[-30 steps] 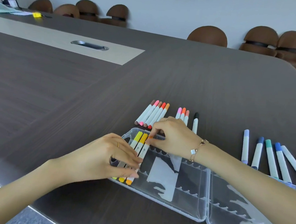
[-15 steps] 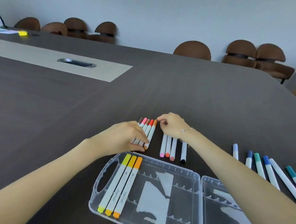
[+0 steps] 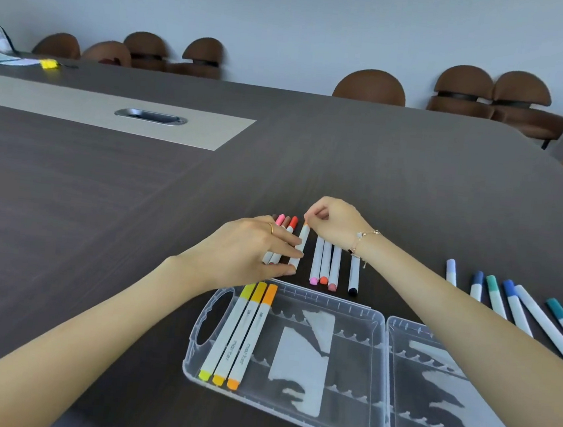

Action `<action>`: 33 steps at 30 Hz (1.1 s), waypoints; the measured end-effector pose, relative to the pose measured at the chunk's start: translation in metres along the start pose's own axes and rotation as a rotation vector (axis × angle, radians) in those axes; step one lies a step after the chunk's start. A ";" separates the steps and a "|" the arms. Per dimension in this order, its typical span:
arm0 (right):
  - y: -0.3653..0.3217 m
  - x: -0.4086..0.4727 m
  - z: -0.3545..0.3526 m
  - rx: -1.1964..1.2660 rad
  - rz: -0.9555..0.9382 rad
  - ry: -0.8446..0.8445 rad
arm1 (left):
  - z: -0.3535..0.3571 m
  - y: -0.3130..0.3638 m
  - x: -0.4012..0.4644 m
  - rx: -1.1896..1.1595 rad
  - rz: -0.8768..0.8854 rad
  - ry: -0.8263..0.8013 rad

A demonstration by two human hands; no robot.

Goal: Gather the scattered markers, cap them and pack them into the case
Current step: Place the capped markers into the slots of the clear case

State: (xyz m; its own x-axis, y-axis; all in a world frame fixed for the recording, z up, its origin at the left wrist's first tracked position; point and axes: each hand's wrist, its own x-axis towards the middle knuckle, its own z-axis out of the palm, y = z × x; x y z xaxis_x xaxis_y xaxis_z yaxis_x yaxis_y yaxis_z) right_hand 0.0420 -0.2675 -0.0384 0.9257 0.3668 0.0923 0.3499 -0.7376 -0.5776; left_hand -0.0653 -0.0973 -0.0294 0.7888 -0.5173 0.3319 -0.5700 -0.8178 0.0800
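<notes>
Both hands meet on one white-barrelled marker with an orange cap (image 3: 300,246), beyond the clear plastic hinged case (image 3: 349,423) lying open on the dark wood-grain bench (image 3: 101,213). The right hand (image 3: 332,223) pinches its far tip; the left hand (image 3: 252,250) closes fingers on its near end — beside the pink and red markers (image 3: 282,239). Three yellow-to-orange markers (image 3: 239,336) lie in the case's left end.
</notes>
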 end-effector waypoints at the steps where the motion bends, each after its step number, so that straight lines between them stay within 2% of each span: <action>1: -0.004 -0.008 -0.003 0.029 -0.006 -0.025 | -0.005 0.006 -0.007 -0.019 0.012 0.012; 11: -0.027 -0.077 0.008 0.065 -0.094 -0.251 | -0.018 0.039 -0.093 -0.104 0.065 -0.027; 23: -0.027 -0.098 0.027 0.005 -0.195 -0.197 | -0.012 0.043 -0.104 -0.225 -0.057 -0.076; 33: -0.026 -0.099 0.028 -0.049 -0.241 -0.184 | -0.009 0.040 -0.094 -0.168 0.026 -0.086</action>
State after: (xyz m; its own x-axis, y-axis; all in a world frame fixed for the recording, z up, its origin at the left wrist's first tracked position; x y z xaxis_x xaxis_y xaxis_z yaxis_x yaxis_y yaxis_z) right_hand -0.0625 -0.2690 -0.0549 0.7753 0.6277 0.0704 0.5666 -0.6418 -0.5168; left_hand -0.1641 -0.0796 -0.0487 0.7856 -0.5635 0.2554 -0.6155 -0.7538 0.2302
